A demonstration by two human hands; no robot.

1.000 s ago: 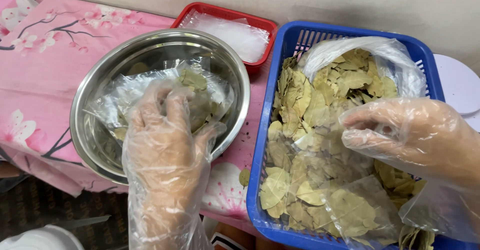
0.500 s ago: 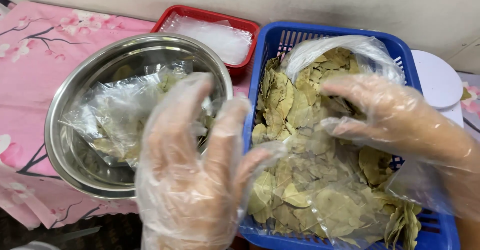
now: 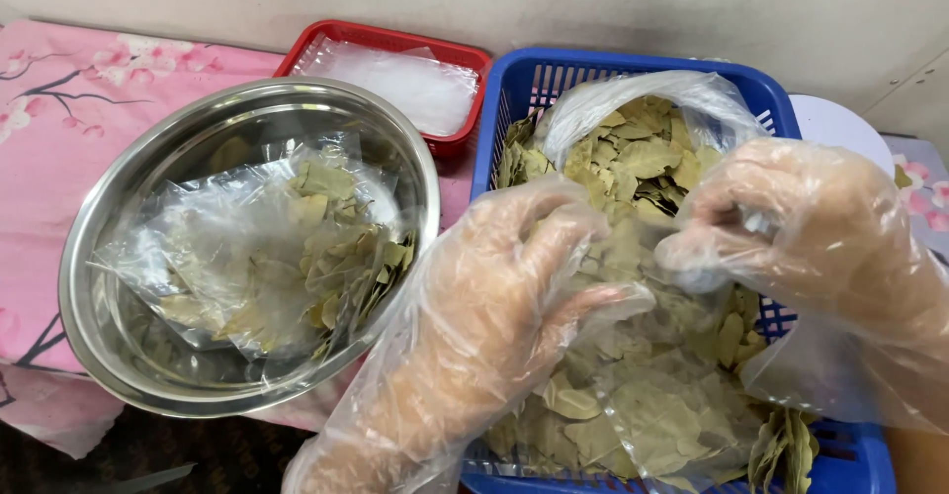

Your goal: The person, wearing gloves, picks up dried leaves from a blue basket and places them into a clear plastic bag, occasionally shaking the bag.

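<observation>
**Two gloved hands in the leaf basket**

Both hands wear thin clear plastic gloves. The left hand [image 3: 494,306] is over the blue basket [image 3: 514,98], fingers spread & bent, resting on the dry leaves [image 3: 643,158]. Its grip is loose, not closed on anything I can make out. The right hand [image 3: 791,217] is at the basket's right side, fingers curled tight, pinching something small w/ clear plastic; can't tell what. The leaves lie in a clear bag inside the basket.

Left of the basket sits a steel bowl [image 3: 99,286] w/ another clear bag [image 3: 257,247] of leaves in it. Behind is a red tray [image 3: 386,39] w/ plastic bags. All sit on a desk w/ a pink flower cloth [image 3: 59,98].
</observation>
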